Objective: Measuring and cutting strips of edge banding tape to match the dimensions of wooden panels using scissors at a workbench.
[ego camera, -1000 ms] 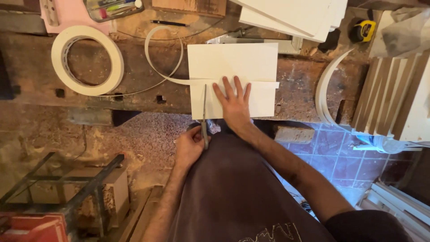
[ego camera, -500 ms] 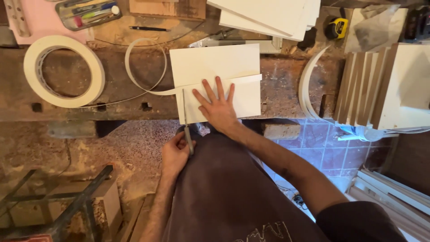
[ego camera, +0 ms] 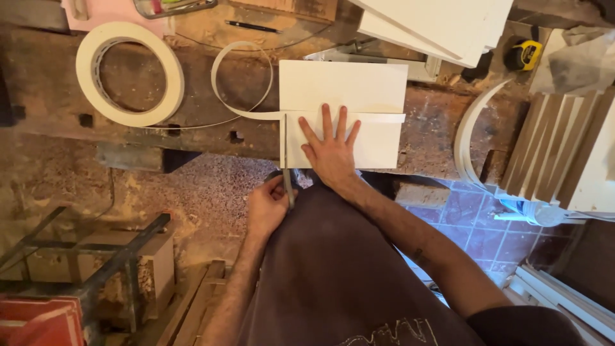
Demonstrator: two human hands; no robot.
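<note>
R hand (ego camera: 333,150) flat, fingers spread, pinning white panel (ego camera: 343,115) at worktop (ego camera: 211,109) front edge to stop slip; L hand (ego camera: 269,208), 7 o'clock of panel, fingers closed on thin blade (ego camera: 287,182) against panel's left edge w/ edge-banding strip (ego camera: 256,115).

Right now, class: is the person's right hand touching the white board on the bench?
Touching. The head view shows the right hand lying flat with fingers spread on the white board, with no gap visible beneath the palm.
</note>
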